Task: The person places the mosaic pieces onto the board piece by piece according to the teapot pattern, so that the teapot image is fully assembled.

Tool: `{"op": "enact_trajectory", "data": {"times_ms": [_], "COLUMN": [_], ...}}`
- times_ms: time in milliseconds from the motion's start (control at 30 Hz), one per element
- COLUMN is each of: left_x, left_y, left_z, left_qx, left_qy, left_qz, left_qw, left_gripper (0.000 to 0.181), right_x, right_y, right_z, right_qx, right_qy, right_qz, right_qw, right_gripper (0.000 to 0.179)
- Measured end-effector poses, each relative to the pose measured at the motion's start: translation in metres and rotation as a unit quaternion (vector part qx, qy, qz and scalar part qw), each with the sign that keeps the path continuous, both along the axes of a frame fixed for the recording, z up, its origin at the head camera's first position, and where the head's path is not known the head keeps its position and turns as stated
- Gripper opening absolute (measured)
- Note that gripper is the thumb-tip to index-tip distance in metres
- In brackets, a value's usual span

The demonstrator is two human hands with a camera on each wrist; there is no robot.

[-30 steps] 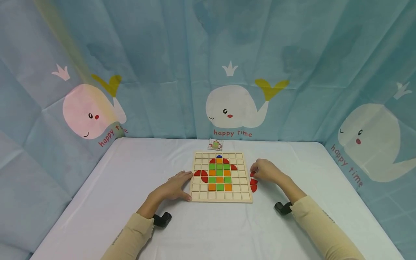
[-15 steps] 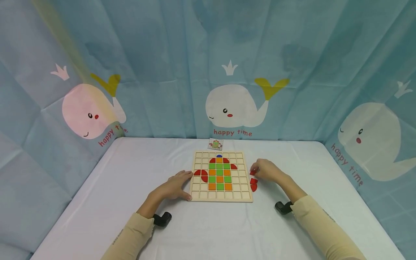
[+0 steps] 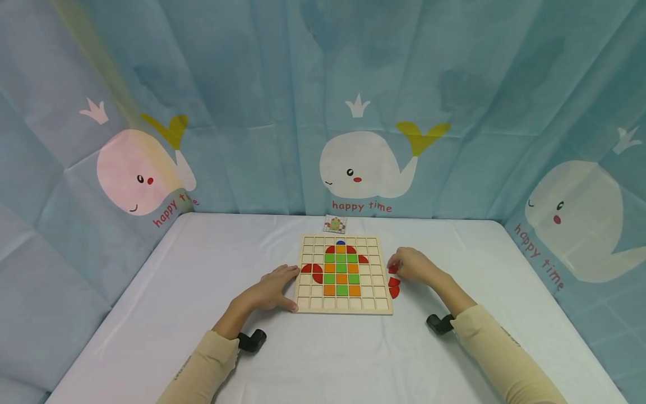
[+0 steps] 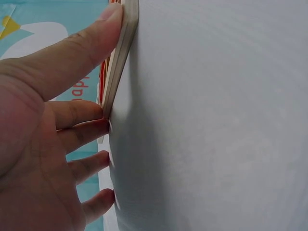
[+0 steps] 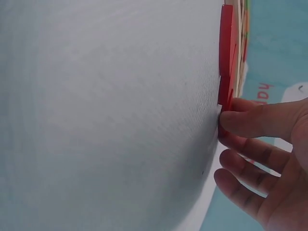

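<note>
A wooden grid board [image 3: 375,308] lies on the table, bearing green, orange and red flat pieces and a blue one at the top. At its left edge rests my left hand [image 3: 272,288], fingers spread and fairly straight; in the left wrist view the thumb [image 4: 91,43] lies against the board's side. Right of the board, my right hand [image 3: 414,265] pinches a red quarter-circle piece [image 3: 393,269] between thumb and fingers, low at the table. More red pieces [image 3: 394,291] lie just nearer to me, and show edge-on as red pieces [image 5: 226,41] in the right wrist view.
A small pattern card [image 3: 335,224] lies behind the board, near the table's back edge. The white-covered table [image 3: 323,359] is enclosed by a blue curtain [image 3: 242,168] with whale prints. A black wrist device [image 3: 252,341] sits on each forearm.
Almost nothing differs. My right fingers have shifted very slightly left at the red piece; my left hand stays at the board's edge.
</note>
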State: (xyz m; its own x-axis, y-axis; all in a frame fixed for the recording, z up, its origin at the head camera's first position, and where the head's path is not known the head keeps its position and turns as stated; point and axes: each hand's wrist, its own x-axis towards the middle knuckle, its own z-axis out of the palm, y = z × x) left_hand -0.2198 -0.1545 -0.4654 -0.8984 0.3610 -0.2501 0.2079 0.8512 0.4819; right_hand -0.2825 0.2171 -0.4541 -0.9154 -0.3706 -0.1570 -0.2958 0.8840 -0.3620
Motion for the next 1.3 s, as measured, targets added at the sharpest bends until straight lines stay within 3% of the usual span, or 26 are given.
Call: {"op": "enact_trajectory", "data": {"times_ms": [633,1300], "left_x": [0.0001,-0.0006], "left_y": [-0.0011,-0.0008], "left_z": [-0.0021,-0.0012], "left_qx": [0.002,0.003], "left_qy": [0.003,0.006], "left_qz": [-0.005,-0.01], "left_qw": [1.0,0.9999], "left_gripper": [0.098,0.097], "right_x": [0.002,0.003], "right_y": [-0.0021,-0.0035], "right_z": [0.0015,0.0021], "right_qx": [0.001,0.011], "right_qy": [-0.032,-0.021], "right_qz": [-0.031,-0.029], "right_qw": [0.999,0.9993], "right_gripper": [0.021,0.019]}}
